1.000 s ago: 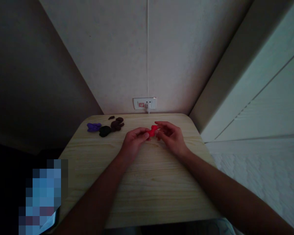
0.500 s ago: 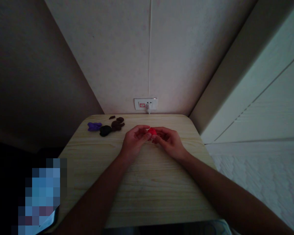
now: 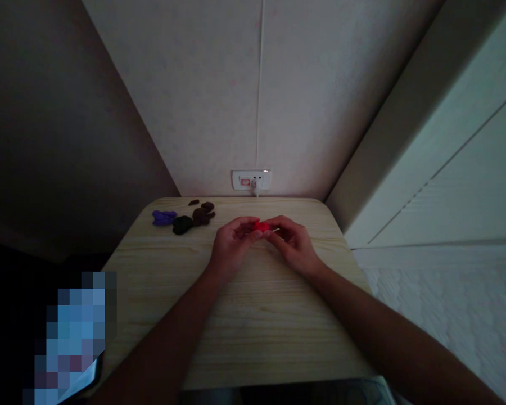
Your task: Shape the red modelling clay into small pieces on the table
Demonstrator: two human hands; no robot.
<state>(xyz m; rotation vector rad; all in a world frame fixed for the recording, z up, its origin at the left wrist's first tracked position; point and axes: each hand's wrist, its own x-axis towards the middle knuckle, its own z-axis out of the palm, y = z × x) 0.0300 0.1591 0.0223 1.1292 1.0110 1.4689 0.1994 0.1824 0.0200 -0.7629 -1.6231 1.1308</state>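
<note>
Between my two hands is a small lump of red modelling clay (image 3: 260, 226), pinched by the fingers and thumbs of both. My left hand (image 3: 233, 241) grips its left side, thumb in front and fingers curled behind. From the other side my right hand (image 3: 293, 239) holds it the same way. Parts of the clay are hidden by the fingertips. To the left on the table lie a purple clay lump (image 3: 164, 217), a black clay lump (image 3: 182, 225) and several brown clay pieces (image 3: 202, 216).
The light wooden table (image 3: 236, 332) stands against the wall, with a socket and a white plug (image 3: 256, 184) just above its back edge. A pixelated bright screen (image 3: 78, 332) is at the lower left. A pale cabinet (image 3: 438, 185) rises on the right.
The red clay looks flatter and lower between my fingers than before. My fingers have shifted slightly around it; the clay lumps on the table lie as they were.
</note>
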